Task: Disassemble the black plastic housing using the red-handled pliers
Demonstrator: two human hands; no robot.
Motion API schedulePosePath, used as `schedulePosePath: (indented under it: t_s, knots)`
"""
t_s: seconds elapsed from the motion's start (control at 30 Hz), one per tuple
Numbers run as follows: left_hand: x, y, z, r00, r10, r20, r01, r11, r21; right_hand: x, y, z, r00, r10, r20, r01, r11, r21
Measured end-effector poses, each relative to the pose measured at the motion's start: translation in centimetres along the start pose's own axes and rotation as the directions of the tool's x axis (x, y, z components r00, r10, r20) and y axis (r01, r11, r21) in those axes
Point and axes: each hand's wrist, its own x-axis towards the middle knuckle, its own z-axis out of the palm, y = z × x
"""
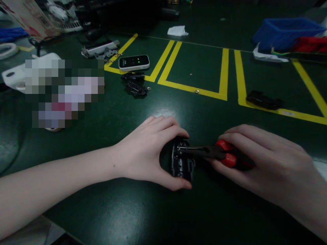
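Note:
A small black plastic housing (182, 165) rests on the green table, and my left hand (153, 153) grips it between thumb and fingers at its two ends. My right hand (265, 163) is wrapped round needle-nose pliers (206, 151) with red and black handles. The pliers' jaws point left and reach into the upper part of the housing, where a bit of bright metal shows at their tips. Whether the jaws are clamped on that metal I cannot tell.
Beyond my hands lie black plastic parts (135, 87), a white device with green lights (134, 63) and another black part (264, 100). Yellow tape (194, 90) marks out boxes, with a small metal ring (196, 91) on it. A blue bin (286, 32) stands back right.

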Motion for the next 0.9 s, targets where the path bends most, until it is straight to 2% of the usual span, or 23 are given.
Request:
schedulePosePath:
  t_s: [0.13,0.23,0.53,0.9]
  knots:
    - [0.01,0.24,-0.12,0.999,-0.05,0.017,0.051,0.99,-0.131,0.14,0.03,-0.28,0.997,-0.052,-0.061,0.046,0.995,-0.084]
    - [0.0,0.21,-0.12,0.998,-0.053,0.022,0.056,0.985,-0.161,0.15,-0.01,-0.36,0.998,-0.039,-0.058,0.032,0.992,-0.119]
    - [-0.13,-0.39,0.18,0.998,0.059,0.005,-0.058,0.993,-0.1,-0.23,0.18,-0.19,0.999,0.0,-0.043,-0.002,0.999,-0.035]
    - [-0.15,-0.4,0.18,0.996,0.08,-0.025,-0.08,0.997,-0.016,-0.08,-0.05,0.05,1.0,0.014,-0.014,-0.014,1.0,-0.016]
